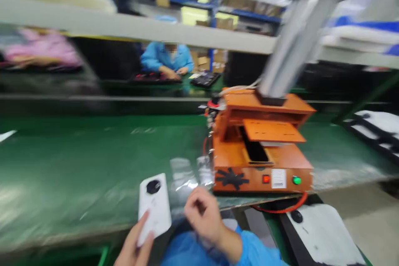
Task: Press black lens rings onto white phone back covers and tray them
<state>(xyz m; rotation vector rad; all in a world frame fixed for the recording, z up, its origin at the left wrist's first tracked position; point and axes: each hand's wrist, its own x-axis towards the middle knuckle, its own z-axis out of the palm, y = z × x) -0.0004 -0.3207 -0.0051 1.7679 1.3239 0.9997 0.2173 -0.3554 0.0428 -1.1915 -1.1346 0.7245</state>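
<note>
My left hand [134, 244] grips the lower end of a white smartphone [155, 210], thumb on one side and fingers on the other. Its back faces me, with a round black camera module at the top. To its right, my right hand [203, 215] is held apart from the phone, fingers curled in toward the thumb. Motion blur hides whether anything small is in that pinch. Clear plastic film strips [183, 176] lie on the green bench mat [93, 166] just beyond both hands.
An orange press machine [263, 181] with a lit green button stands on the bench at right, a grey duct [289, 45] rising from it. Red tubing [280, 211] hangs over the front edge. White phone-like pieces lie on a dark tray [299, 243] lower right. Co-workers [168, 58] sit opposite.
</note>
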